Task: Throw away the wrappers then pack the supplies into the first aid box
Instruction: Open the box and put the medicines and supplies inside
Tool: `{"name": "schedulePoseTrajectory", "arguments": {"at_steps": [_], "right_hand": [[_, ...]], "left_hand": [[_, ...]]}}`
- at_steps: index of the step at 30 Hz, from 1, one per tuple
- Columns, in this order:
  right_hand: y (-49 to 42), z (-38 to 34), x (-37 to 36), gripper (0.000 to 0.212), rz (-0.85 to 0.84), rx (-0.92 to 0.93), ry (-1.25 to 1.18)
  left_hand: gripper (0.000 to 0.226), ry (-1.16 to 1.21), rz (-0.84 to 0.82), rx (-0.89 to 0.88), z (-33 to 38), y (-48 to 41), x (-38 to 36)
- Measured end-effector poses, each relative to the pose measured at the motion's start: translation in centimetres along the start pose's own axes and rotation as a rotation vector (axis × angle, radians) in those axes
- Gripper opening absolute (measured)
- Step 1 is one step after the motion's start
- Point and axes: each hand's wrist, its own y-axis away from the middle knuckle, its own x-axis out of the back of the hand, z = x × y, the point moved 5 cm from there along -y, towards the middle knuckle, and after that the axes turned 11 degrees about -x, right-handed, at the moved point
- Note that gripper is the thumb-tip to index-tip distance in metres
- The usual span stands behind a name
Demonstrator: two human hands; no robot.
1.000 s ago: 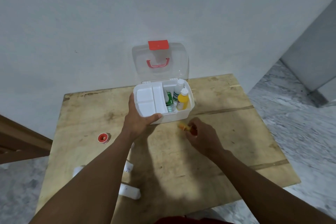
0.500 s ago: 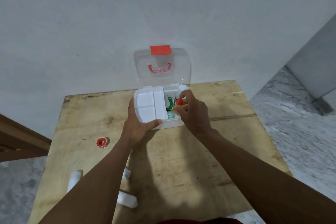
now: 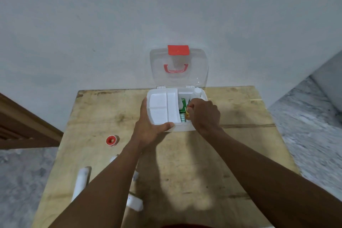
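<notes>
Near table (image 3: 185,181) edge: white rolls (image 3: 136,202) left of bare wood. Mid-left, red tape roll (image 3: 111,140) alone. Farther, left hand (image 3: 148,126) clamped on first aid box (image 3: 159,109) front-left corner; right hand (image 3: 204,114), now lower inside right compartment than before, pinching small yellow-orange item (image 3: 187,114). Lid (image 3: 178,66) upright against wall

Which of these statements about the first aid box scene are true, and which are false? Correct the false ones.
1. The first aid box lid stands open. True.
2. The left hand lies flat on the table, away from the box. False: its grip is on the box's near left corner.
3. The right hand reaches into the box's right compartment. True.
4. The red tape roll sits inside the box. False: it lies on the table, left of the box.
</notes>
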Motion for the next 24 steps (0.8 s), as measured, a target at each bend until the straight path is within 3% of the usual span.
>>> {"name": "schedulePoseTrajectory", "arguments": {"at_steps": [10, 20, 24], "right_hand": [[-0.3, -0.4, -1.0, 0.015, -0.030, -0.072, 0.042], [0.4, 0.0, -0.6, 0.007, 0.002, 0.057, -0.044], [1.5, 0.6, 0.7, 0.006, 0.091, 0.154, -0.115]], "left_hand": [[0.097, 0.017, -0.005, -0.023, 0.1, -0.1, -0.1], [0.099, 0.023, -0.012, -0.028, -0.2, -0.1, 0.0], [0.096, 0.035, -0.040, -0.046, -0.1, -0.3, -0.2]]}}
